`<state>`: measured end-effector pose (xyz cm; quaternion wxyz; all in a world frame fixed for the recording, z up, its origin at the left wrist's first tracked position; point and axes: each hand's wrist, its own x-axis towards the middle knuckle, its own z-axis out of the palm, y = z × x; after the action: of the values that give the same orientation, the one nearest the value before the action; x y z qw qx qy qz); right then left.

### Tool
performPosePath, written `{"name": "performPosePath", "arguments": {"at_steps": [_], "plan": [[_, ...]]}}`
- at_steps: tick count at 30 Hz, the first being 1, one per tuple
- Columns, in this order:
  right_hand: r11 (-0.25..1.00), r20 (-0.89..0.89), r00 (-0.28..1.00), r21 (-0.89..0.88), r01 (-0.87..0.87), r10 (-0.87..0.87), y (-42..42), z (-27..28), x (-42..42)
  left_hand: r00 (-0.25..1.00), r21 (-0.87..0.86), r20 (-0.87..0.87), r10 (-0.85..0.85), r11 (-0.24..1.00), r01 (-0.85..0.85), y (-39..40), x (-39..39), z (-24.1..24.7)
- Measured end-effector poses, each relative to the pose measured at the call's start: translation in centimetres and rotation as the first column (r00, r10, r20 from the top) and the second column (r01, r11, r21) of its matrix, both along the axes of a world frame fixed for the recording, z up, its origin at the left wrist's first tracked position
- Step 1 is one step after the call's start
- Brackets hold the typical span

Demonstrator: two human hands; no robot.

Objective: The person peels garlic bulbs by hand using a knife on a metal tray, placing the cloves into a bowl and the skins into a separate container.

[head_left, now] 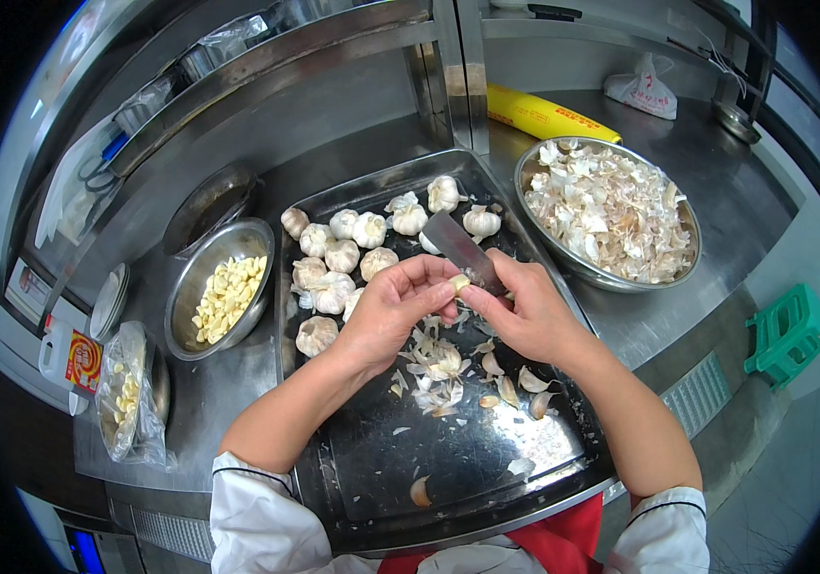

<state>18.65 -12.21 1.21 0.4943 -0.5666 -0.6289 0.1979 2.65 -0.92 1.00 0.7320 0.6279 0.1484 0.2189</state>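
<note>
Between the fingertips of my left hand (406,301) is a pale garlic clove (459,282). My right hand (528,305) grips a knife with a broad metal blade (460,247), its thumb against the clove; the knife's handle is hidden in the palm. Both hands are above a dark metal tray (367,466). Whole garlic bulbs (333,292) fill the tray's far left part. Under my hands lie a broken bulb with loose skins (442,362) and several unpeeled cloves (509,391). One clove (421,491) sits alone near the front.
Left of the tray, a steel bowl (184,301) holds peeled cloves, and a plastic-lined bowl (159,387) stands nearer. A large steel bowl (582,276) of garlic skins is at right. Behind it lies a yellow roll (546,115). A green stool (787,333) stands on the floor.
</note>
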Motion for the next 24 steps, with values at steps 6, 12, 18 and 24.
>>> {"name": "performPosePath", "arguments": {"at_steps": [6,12,18,24], "plan": [[1.0,0.091,0.996,0.012,0.015,-0.016,0.1,-0.1,0.0,1.0,0.026,0.003,0.001,1.0,-0.001,0.2,-0.1,-0.3],[0.998,-0.021,0.999,-0.062,-0.032,0.031,0.1,-0.1,0.3,0.994,-0.183,-0.058,-0.088,0.98,0.076,0.2,-0.1,0.6],[0.992,0.033,0.993,0.056,-0.116,0.115,0.3,-0.3,0.1,0.984,-0.322,-0.028,-0.177,0.933,0.159,1.5,-0.1,-0.2],[0.997,0.198,0.978,0.024,-0.068,0.062,0.2,-0.6,0.1,0.991,-0.34,0.034,-0.132,0.931,0.135,1.7,-0.2,-0.8]]}}
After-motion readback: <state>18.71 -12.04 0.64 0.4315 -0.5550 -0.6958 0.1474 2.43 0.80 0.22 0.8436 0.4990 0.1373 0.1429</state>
